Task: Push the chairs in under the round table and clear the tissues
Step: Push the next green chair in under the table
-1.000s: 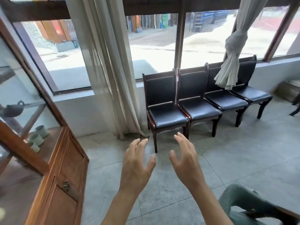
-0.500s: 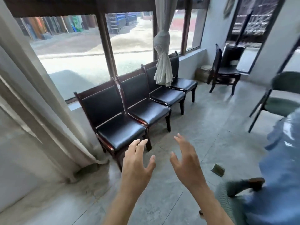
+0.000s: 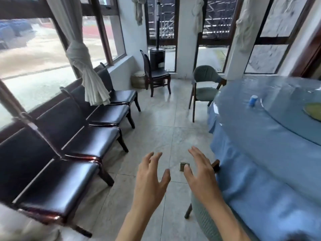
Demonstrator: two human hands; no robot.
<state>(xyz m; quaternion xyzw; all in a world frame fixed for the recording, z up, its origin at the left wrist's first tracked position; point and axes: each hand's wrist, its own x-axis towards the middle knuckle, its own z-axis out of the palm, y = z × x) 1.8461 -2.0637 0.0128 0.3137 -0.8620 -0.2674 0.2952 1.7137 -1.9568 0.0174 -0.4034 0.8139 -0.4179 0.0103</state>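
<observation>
A round table (image 3: 271, 153) under a blue cloth and clear plastic fills the right side. A green armchair (image 3: 205, 86) stands pulled out from its far edge. Another green chair (image 3: 205, 221) sits close under my right forearm, pushed against the cloth. My left hand (image 3: 151, 180) and my right hand (image 3: 201, 174) hover open over the floor, fingers spread, holding nothing. No tissues are visible.
A row of black-seated wooden chairs (image 3: 73, 141) lines the window wall at left. A dark wooden chair (image 3: 156, 75) and a heater (image 3: 157, 56) stand at the far wall. A small square object (image 3: 183, 166) lies on the floor. A blue cup (image 3: 252, 100) stands on the table.
The view has swung right, from the cabinet and window chairs to the round table and the green armchair. Both hands stay open in the same pose.
</observation>
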